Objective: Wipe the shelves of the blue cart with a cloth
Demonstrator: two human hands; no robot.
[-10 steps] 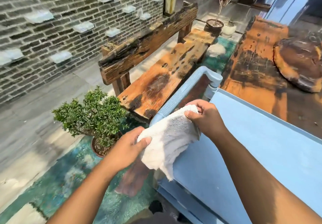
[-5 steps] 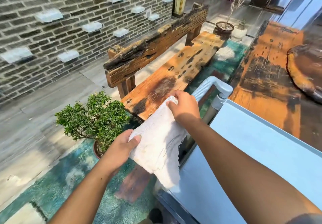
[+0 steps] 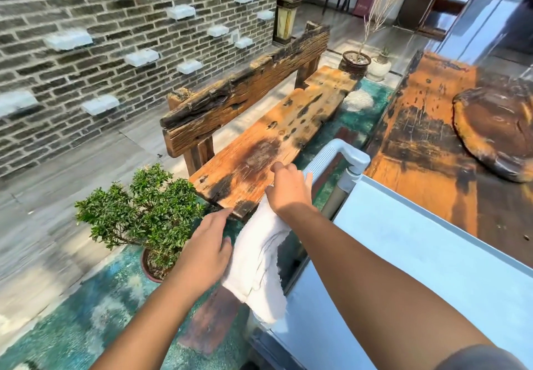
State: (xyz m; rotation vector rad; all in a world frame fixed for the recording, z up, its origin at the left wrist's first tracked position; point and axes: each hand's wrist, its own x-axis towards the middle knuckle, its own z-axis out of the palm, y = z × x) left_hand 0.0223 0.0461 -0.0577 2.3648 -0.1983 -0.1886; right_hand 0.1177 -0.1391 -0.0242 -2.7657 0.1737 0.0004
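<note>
Right hand grips cloth top edge just beside the cart handle; we let it hang below the handle. Left hand, fingers straight, touches its side, probably to fold it before wiping.

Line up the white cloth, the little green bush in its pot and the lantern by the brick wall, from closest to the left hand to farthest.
1. white cloth: right beside the left hand, on its right.
2. potted bush: down on the floor, to the hand's left.
3. lantern: far ahead, near the top of the head view.
</note>
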